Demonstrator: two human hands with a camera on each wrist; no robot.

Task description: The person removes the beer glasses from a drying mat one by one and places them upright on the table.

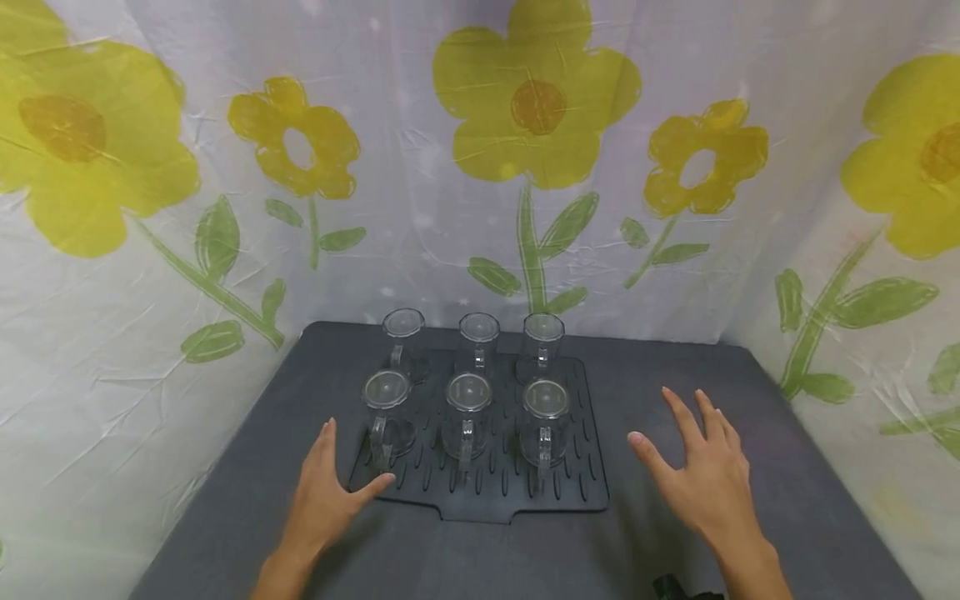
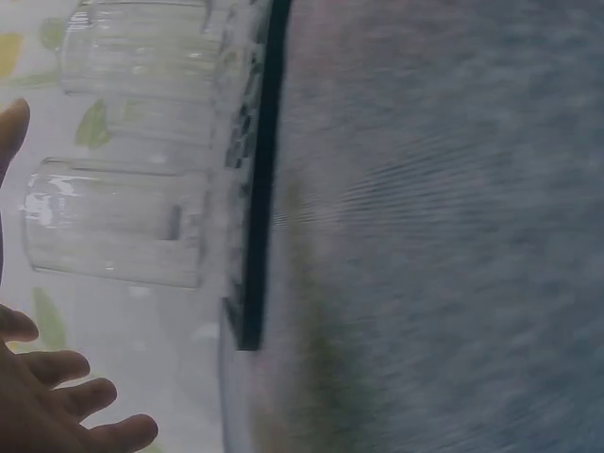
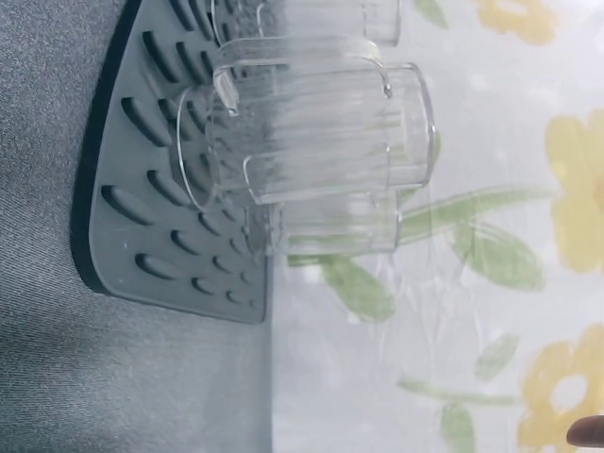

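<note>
Clear glass mugs with handles stand in two rows of three on a dark grey ridged drying mat point(image 1: 476, 507). They appear to be bottom up, with the front-row handles facing me. My left hand point(image 1: 326, 496) hovers by the mat's front left corner, thumb and fingers spread, nearest the front left mug point(image 1: 388, 408). It holds nothing, and the left wrist view shows its fingers apart from the glass. To the right of the mat, my right hand point(image 1: 708, 483) is held with fingers spread, away from the front right mug point(image 1: 546, 417). Only one fingertip point(image 3: 587, 432) enters the right wrist view.
The mat lies on a dark grey table point(image 1: 660, 367). A white curtain with yellow flowers point(image 1: 405, 233) encloses the back and both sides. A small black object point(image 1: 670, 587) shows at the bottom edge beside the right wrist.
</note>
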